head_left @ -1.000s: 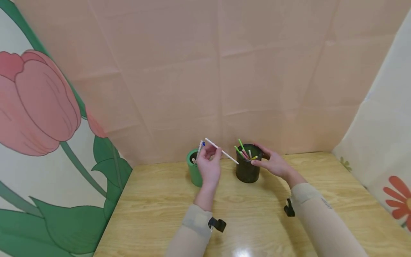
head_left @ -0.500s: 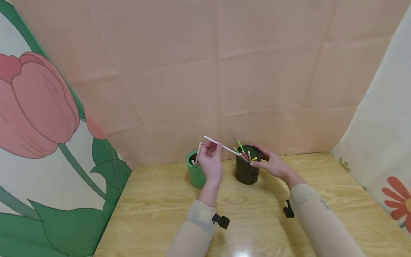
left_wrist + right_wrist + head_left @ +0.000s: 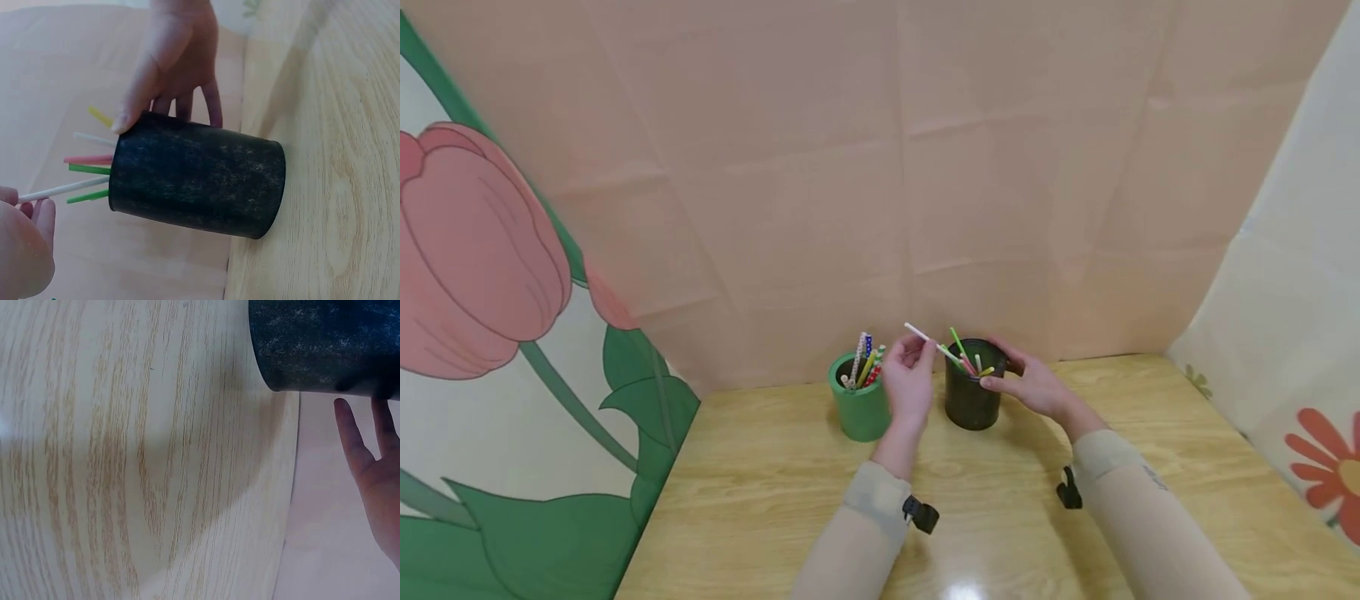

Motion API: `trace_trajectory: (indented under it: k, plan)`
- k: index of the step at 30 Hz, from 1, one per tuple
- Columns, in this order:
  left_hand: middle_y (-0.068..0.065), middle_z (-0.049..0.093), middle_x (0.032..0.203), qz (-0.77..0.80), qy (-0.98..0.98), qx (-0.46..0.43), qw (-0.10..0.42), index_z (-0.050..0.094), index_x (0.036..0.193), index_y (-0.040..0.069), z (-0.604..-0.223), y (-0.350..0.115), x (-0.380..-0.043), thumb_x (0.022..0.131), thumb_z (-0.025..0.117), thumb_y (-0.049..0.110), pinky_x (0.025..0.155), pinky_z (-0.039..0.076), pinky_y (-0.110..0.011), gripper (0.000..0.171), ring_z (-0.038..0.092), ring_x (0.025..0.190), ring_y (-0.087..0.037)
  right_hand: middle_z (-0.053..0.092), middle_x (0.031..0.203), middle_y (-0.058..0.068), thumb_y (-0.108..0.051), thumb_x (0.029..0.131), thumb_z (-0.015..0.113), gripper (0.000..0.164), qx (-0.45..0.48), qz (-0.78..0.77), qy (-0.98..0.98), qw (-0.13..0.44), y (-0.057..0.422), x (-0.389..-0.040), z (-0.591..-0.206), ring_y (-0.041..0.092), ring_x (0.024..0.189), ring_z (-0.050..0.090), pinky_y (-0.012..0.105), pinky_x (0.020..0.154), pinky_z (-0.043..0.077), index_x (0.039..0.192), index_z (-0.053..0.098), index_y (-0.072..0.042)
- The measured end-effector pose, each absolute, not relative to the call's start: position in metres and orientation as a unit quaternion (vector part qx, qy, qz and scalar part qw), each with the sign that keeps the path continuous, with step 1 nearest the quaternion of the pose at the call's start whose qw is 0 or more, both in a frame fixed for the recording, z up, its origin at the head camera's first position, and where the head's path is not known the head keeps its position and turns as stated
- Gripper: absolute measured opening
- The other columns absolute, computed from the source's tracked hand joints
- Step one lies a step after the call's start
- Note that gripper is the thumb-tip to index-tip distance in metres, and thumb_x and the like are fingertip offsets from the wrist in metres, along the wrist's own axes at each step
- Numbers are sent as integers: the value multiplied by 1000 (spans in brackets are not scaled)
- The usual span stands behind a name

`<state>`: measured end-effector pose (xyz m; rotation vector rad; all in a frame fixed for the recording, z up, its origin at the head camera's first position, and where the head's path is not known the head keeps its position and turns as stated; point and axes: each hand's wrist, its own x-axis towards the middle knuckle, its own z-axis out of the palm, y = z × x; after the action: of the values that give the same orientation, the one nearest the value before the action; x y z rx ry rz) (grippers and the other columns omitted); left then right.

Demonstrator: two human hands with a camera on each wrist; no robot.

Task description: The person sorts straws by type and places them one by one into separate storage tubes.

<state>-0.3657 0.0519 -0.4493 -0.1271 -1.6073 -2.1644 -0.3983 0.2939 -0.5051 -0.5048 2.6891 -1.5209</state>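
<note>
My left hand (image 3: 908,385) pinches a thin white straw (image 3: 916,332) near its upper part. In the left wrist view, the far end of the white straw (image 3: 69,187) passes behind the rim of a black cup (image 3: 200,178). My right hand (image 3: 1037,387) holds that black cup (image 3: 972,407) at the rim, thumb on the near side and fingers behind. Green, pink, white and yellow straws stick out of it, among them a green straw (image 3: 957,337). Left of my left hand stands a green cup (image 3: 861,418) with several patterned straws (image 3: 856,357).
Both cups stand on a wood-grain table (image 3: 760,500), close to its back edge. Behind them hangs a pinkish cloth backdrop (image 3: 790,208). A tulip-printed panel (image 3: 482,242) is at the left, and a flower-printed panel (image 3: 1285,333) at the right.
My left hand has moved right, bringing the white straw's lower end from beside the black cup to its mouth. More of the green cup's straws show. The right hand keeps its hold.
</note>
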Motion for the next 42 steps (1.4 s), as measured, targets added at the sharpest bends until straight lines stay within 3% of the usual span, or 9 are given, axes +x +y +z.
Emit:
trace_trajectory:
  k: [3,9,15,24,30,33,36,39,42]
  plan:
    - [-11,76,100,-774,-597,-43,209,74,106,-6,-450,50,-367,95,77,-3,89,66,-49,12,75,91,-26,43,165,22,-42,96,82,91,-161,-487,859,7,291,-400,-505,45,150,41,68,118,39,170,32,-19]
    - [-19,78,111,-712,-683,-56,153,75,118,-9,-454,42,-368,95,78,-1,90,64,-29,24,77,101,-27,45,163,24,-39,98,81,90,-174,-486,856,3,286,-403,-506,44,149,42,68,119,37,170,31,-16]
    - [-29,69,133,-694,-705,-99,104,64,137,-13,-454,32,-362,95,77,-2,102,59,-31,45,68,124,-43,43,165,23,-37,99,80,89,-175,-494,852,8,289,-403,-506,44,150,39,67,117,39,170,31,-19]
    - [-19,71,135,-667,-728,-129,92,68,138,-4,-445,17,-353,98,77,4,104,57,-27,42,70,125,-29,39,166,26,-37,99,79,91,-172,-498,850,19,297,-402,-507,47,152,35,67,117,39,172,26,-22]
    - [-15,71,136,-656,-730,-183,60,68,138,0,-449,-13,-341,100,76,8,105,57,-29,40,66,131,-35,23,174,22,-32,101,78,99,-183,-504,843,25,300,-401,-509,48,158,24,72,120,32,174,11,-21]
    - [-12,72,136,-642,-737,-206,38,69,138,2,-452,-41,-331,102,75,10,105,57,-30,37,65,131,-34,15,177,20,-26,103,76,98,-205,-501,841,17,309,-396,-510,50,158,18,76,120,28,173,9,-16]
    - [-9,73,134,-623,-749,-223,32,71,137,5,-456,-74,-321,104,73,14,104,58,-30,34,67,128,-31,11,177,22,-31,104,73,97,-210,-450,868,-1,323,-385,-511,53,159,13,81,119,22,174,7,-19]
    - [-12,73,133,-609,-760,-222,46,71,135,4,-462,-109,-311,104,73,14,104,58,-32,32,68,126,-35,2,178,21,-40,104,72,100,-204,-373,905,-23,338,-371,-511,54,159,3,86,117,14,174,3,-27]
    - [-17,73,132,-591,-773,-207,97,72,131,1,-473,-144,-302,104,73,11,106,58,-37,29,68,125,-39,-9,178,21,-49,105,67,98,-186,-282,940,-50,349,-356,-513,55,159,-9,91,112,3,173,-2,-30]
